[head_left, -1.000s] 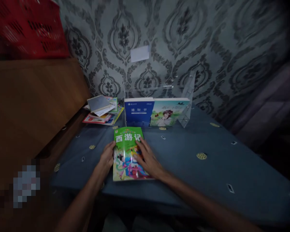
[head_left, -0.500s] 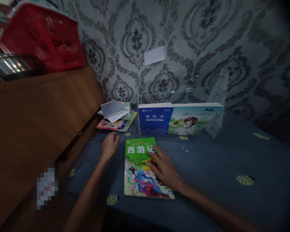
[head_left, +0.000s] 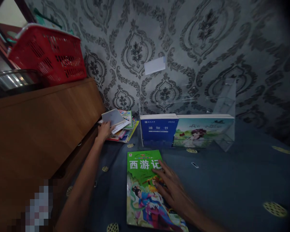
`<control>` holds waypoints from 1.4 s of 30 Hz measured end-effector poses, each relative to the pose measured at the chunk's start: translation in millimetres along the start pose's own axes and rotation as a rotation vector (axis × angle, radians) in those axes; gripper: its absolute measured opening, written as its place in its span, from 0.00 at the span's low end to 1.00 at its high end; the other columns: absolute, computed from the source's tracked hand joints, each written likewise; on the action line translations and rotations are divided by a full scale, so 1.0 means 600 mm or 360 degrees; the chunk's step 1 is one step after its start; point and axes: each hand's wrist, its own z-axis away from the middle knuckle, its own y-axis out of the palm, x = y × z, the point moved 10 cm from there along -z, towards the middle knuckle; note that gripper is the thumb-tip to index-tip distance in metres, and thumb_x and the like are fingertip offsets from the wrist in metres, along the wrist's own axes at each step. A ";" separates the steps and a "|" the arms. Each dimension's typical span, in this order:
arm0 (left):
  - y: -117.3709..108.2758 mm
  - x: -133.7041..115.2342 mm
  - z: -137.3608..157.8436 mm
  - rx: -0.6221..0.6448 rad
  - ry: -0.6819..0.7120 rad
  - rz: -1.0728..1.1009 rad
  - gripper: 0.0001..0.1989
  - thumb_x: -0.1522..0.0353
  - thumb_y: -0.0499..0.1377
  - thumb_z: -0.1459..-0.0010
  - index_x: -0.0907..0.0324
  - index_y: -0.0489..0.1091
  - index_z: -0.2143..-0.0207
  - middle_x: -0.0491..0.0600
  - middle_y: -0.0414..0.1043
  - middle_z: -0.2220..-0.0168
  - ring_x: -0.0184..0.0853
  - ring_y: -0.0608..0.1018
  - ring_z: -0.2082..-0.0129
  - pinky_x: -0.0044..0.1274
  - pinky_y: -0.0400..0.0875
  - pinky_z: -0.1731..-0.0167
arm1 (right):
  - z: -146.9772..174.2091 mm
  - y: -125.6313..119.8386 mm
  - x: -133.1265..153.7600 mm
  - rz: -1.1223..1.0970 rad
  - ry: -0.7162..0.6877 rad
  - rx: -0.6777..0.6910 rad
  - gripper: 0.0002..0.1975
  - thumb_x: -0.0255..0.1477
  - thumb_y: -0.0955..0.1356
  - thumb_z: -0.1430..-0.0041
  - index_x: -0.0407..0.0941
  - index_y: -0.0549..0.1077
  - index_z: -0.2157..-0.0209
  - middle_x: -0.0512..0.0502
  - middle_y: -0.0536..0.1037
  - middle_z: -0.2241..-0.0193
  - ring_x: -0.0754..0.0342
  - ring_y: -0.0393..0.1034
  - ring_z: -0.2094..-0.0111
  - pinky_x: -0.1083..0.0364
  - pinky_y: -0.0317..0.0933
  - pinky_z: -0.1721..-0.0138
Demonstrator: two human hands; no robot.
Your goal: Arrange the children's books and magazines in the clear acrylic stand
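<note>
A green picture book with white Chinese characters (head_left: 145, 188) lies face up on the dark blue tablecloth. My right hand (head_left: 170, 185) rests over its right side, fingers spread and flat on the cover. Farther back on the left is an untidy pile of thin books and booklets (head_left: 125, 133), topped by a grey-covered notebook (head_left: 113, 117). My left hand (head_left: 104, 130) reaches to the left edge of this pile, its fingertips touching near the notebook's corner. Its thumb is apart from the fingers, and no grip on anything shows.
A clear acrylic stand (head_left: 226, 129) holds a blue book (head_left: 158, 132) and a teal illustrated book (head_left: 203, 129) upright by the patterned wall. At left, a wooden cabinet (head_left: 50, 119) carries a red plastic basket (head_left: 50, 54) and a metal pot (head_left: 14, 80).
My left hand has moved forward and left from the tablecloth to the book pile. My right hand stays on the green book. The view has tilted up slightly.
</note>
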 end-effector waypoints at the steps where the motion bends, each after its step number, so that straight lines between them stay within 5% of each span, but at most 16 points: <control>1: -0.003 0.000 -0.003 0.0007 0.0024 -0.0032 0.22 0.58 0.50 0.31 0.61 0.68 0.43 0.65 0.71 0.42 0.50 0.71 0.40 0.40 0.65 0.43 | 0.000 0.000 0.000 0.0002 0.0002 -0.0002 0.23 0.41 0.61 0.31 0.47 0.73 0.41 0.37 0.58 0.31 0.37 0.53 0.31 0.36 0.62 0.38; 8: -0.026 0.015 -0.016 -0.0011 0.0031 -0.0069 0.17 0.64 0.48 0.30 0.62 0.73 0.54 0.63 0.79 0.58 0.47 0.81 0.54 0.31 0.70 0.54 | -0.002 -0.003 0.003 0.0027 -0.0009 0.0001 0.23 0.41 0.61 0.31 0.47 0.73 0.41 0.37 0.59 0.31 0.38 0.54 0.31 0.37 0.62 0.38; 22: -0.112 0.085 -0.008 -0.0428 -0.0193 0.0195 0.27 0.66 0.37 0.28 0.70 0.74 0.55 0.60 0.80 0.61 0.37 0.79 0.63 0.22 0.67 0.65 | -0.005 -0.007 0.006 0.0017 0.0021 0.0001 0.23 0.41 0.61 0.31 0.48 0.74 0.42 0.38 0.60 0.31 0.37 0.56 0.32 0.36 0.63 0.39; 30: -0.050 -0.001 0.011 -0.0151 0.0060 0.0159 0.14 0.61 0.58 0.36 0.60 0.77 0.56 0.59 0.80 0.55 0.45 0.79 0.53 0.27 0.69 0.55 | -0.004 -0.002 0.000 -0.0010 0.0012 0.0000 0.24 0.43 0.61 0.32 0.48 0.74 0.42 0.37 0.61 0.32 0.38 0.54 0.31 0.36 0.62 0.38; 34: -0.040 -0.024 0.045 -0.0116 0.0111 0.0191 0.15 0.64 0.57 0.35 0.61 0.75 0.51 0.62 0.75 0.47 0.47 0.75 0.45 0.32 0.68 0.46 | -0.005 -0.001 0.001 -0.0023 0.0002 -0.0013 0.24 0.42 0.61 0.31 0.46 0.74 0.42 0.35 0.60 0.32 0.37 0.54 0.31 0.36 0.61 0.38; 39: -0.033 -0.066 0.172 -0.0424 0.0206 0.0758 0.16 0.69 0.52 0.35 0.58 0.72 0.47 0.58 0.67 0.37 0.43 0.65 0.34 0.36 0.55 0.33 | -0.005 -0.011 0.023 0.0080 0.0013 0.0020 0.21 0.37 0.62 0.32 0.47 0.74 0.43 0.36 0.61 0.32 0.37 0.50 0.30 0.33 0.55 0.35; 42: 0.026 -0.129 0.253 -0.0147 0.0325 0.1342 0.14 0.68 0.60 0.40 0.51 0.75 0.52 0.53 0.71 0.39 0.42 0.65 0.34 0.36 0.49 0.31 | -0.021 -0.015 0.051 0.0253 -0.0046 0.0115 0.21 0.33 0.63 0.33 0.46 0.73 0.42 0.35 0.63 0.33 0.36 0.48 0.29 0.28 0.45 0.34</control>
